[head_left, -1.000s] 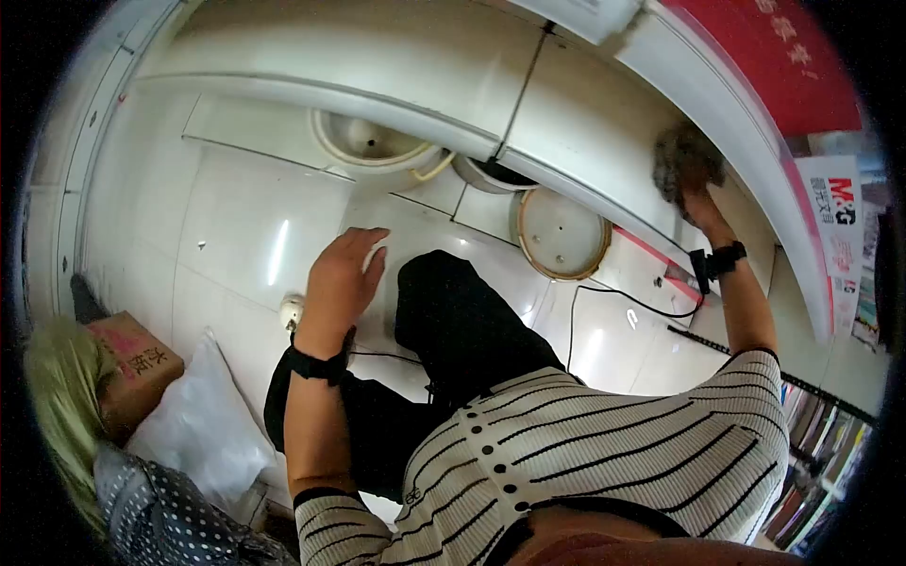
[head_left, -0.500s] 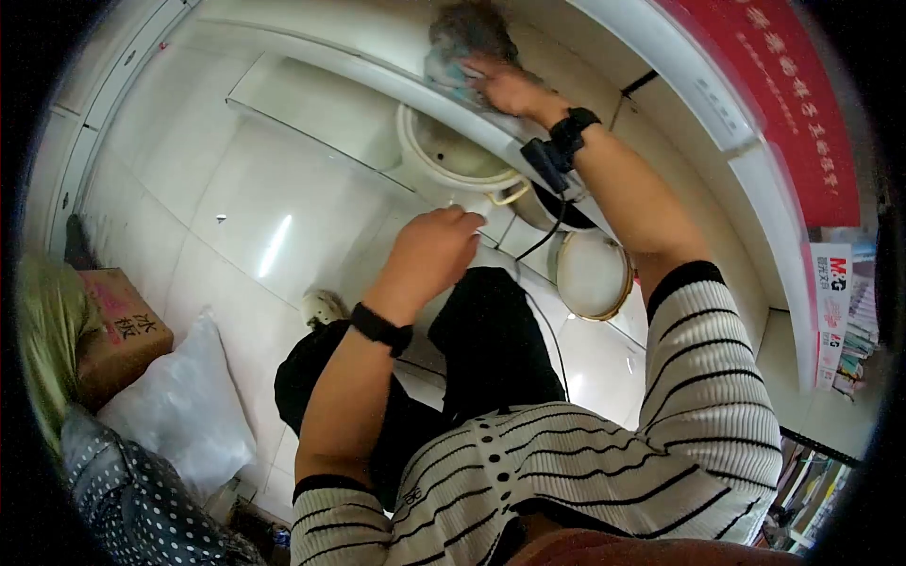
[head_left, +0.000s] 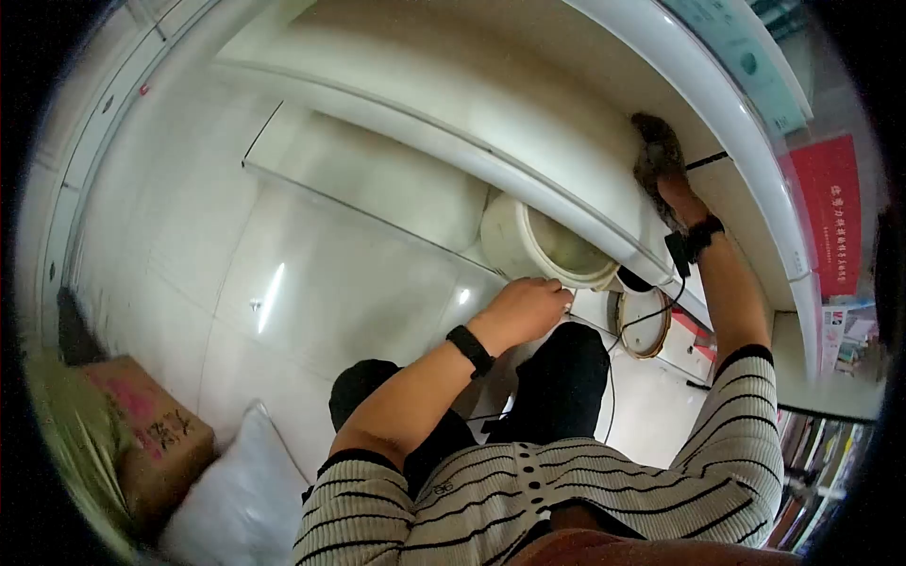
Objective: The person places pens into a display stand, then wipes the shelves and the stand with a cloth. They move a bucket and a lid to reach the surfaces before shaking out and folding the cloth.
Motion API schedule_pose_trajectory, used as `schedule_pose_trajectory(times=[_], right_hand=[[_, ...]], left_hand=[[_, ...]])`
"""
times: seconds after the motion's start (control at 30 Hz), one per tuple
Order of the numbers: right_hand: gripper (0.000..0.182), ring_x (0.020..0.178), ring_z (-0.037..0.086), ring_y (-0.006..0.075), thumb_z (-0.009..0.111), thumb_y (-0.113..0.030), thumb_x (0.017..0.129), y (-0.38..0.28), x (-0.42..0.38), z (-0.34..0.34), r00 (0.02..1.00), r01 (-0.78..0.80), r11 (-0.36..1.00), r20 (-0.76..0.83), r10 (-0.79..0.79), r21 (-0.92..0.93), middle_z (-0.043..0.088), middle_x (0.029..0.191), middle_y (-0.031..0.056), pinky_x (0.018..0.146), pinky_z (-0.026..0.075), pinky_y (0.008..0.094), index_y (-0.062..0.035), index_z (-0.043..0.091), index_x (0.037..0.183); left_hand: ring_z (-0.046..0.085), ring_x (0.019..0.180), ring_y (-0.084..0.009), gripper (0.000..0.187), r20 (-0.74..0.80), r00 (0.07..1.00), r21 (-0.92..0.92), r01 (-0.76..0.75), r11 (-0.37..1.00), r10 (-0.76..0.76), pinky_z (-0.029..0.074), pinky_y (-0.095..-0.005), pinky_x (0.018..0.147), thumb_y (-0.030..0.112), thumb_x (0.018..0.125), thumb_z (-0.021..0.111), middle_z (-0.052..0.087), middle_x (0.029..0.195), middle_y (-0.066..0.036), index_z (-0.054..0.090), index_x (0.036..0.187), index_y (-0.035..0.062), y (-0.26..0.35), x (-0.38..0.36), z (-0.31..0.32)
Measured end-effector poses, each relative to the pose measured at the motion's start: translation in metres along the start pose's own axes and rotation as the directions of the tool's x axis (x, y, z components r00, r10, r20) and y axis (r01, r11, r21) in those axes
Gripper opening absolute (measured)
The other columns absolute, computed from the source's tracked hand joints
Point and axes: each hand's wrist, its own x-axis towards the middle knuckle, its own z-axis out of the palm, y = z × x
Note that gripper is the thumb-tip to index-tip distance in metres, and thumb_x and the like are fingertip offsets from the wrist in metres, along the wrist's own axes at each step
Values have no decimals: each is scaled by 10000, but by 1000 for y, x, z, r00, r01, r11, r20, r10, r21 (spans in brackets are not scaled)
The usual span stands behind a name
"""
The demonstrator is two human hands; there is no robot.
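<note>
Cloth (head_left: 656, 156), grey and bunched: pressed on the white counter (head_left: 528, 104) near its rounded front edge, under the right hand (head_left: 675, 193), whose fingers are closed on it. Handling note: keep the palm flat and the wad gathered, stroke along the edge, and let the left hand (head_left: 524, 307), fingers curled and holding nothing, steady the body by the white bucket (head_left: 538, 250) below. Against half a second ago, the cloth sits further right along the counter, and the left hand has dropped below the bucket's rim.
</note>
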Motion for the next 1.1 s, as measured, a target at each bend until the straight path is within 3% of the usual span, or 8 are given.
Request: schedule_pose_trajectory(times=[0.2,0.37,0.47,0.7,0.8,0.83,1.0,1.1], right_hand=[[385,1178,436,236,314,-144,959,-103,90,53,922,23,995,388,18,-99,477,1322,135,1056,297,324,3,456,1285],[360,1083,535,371,362,-127,904,-275,167,151,961,242,970,140,-239,-6,541,1191,280,980,390,419,62,523,1165],[468,1305,347,336,364,-281,972,-343,167,136,895,382,924,237,-378,33,392,1396,220,1100,257,385,-10,393,1353],[516,1384,214,309,390,-205,968,-172,141,115,790,461,886,434,-434,46,206,1512,168,1141,161,374,-98,252,1454],[586,1415,121,296,400,-165,954,-179,36,34,873,141,969,488,-26,-201,138,1517,207,1149,120,359,-53,144,1469],[604,1416,116,289,404,-219,970,-138,11,23,853,302,912,505,-129,-278,136,1519,200,1149,108,347,-42,116,1470],[562,1412,136,278,356,-263,1003,-164,-55,10,799,-341,939,538,268,38,141,1520,197,1142,105,331,-47,130,1470],[545,1412,138,280,368,-259,1003,-194,-25,20,835,50,996,551,0,-76,161,1516,195,1144,103,346,-71,162,1470]], left_hand=[[602,914,-299,199,128,992,-140,8,990,10,501,-397,805,150,850,542,613,965,-119,588,1019,56,-44,-21,-4],[597,895,-322,201,83,993,-276,-60,959,86,497,-408,791,131,848,527,609,947,-133,584,1016,36,-55,-25,-4],[599,883,-319,198,69,994,-339,-53,939,81,498,-412,776,132,849,527,605,931,-134,586,1011,35,-56,-26,-3],[604,886,-302,197,112,987,-357,-71,932,118,500,-412,786,145,858,532,610,935,-127,594,1011,38,-55,-32,2],[606,906,-304,203,152,981,-319,-67,945,121,494,-424,811,157,852,543,618,943,-127,608,1008,45,-52,-32,0],[606,906,-304,203,146,982,-324,-67,944,120,494,-424,811,157,852,543,618,943,-127,608,1008,45,-50,-36,-1],[609,914,-317,240,283,945,-354,-59,933,167,500,-431,803,205,819,583,624,958,-133,617,1009,63,-53,-64,0],[609,914,-322,250,327,929,-366,-46,929,175,501,-435,792,211,801,597,621,929,-139,621,1006,69,-46,-72,-6]])
